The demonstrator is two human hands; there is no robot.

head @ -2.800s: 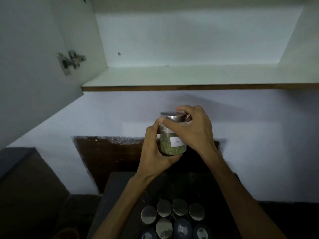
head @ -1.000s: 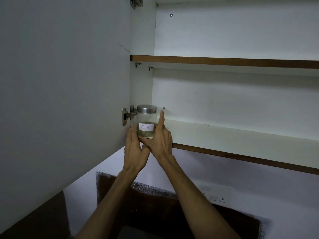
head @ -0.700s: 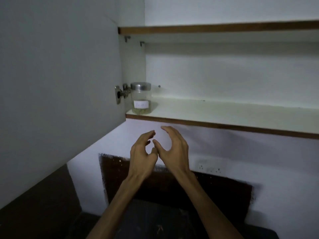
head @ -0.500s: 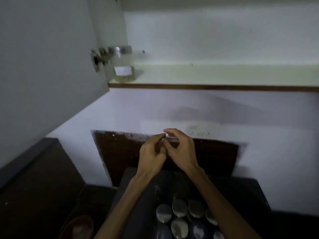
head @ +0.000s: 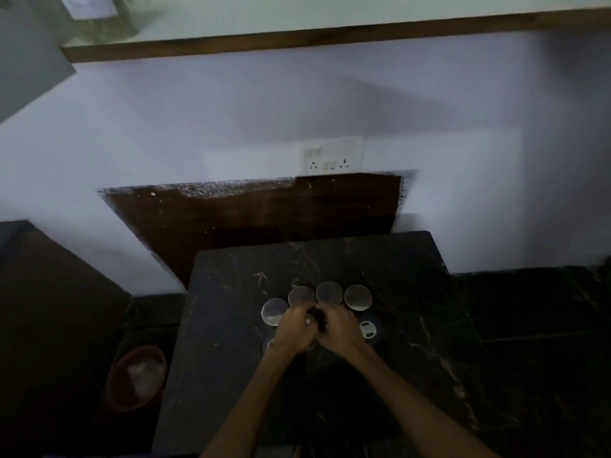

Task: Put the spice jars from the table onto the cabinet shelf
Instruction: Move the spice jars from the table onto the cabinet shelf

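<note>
Step in hand, as I read it: picking one jar out of the cluster on the table [head: 231, 358]. To do it well, wrap the jar body below the lid, lift straight up and keep clear of the neighbours; they stand touching, so a sideways pull would likely topple one.

Left to right: jar on the shelf [head: 99, 24] at top left, blurred. Left hand [head: 295, 328] has curled fingers, down among the spice jars [head: 329, 292]. Right hand [head: 340, 328] likewise, touching the left. Both seem to close on something dark between them; it's hidden, so I cannot tell whether either actually grips a jar.
</note>
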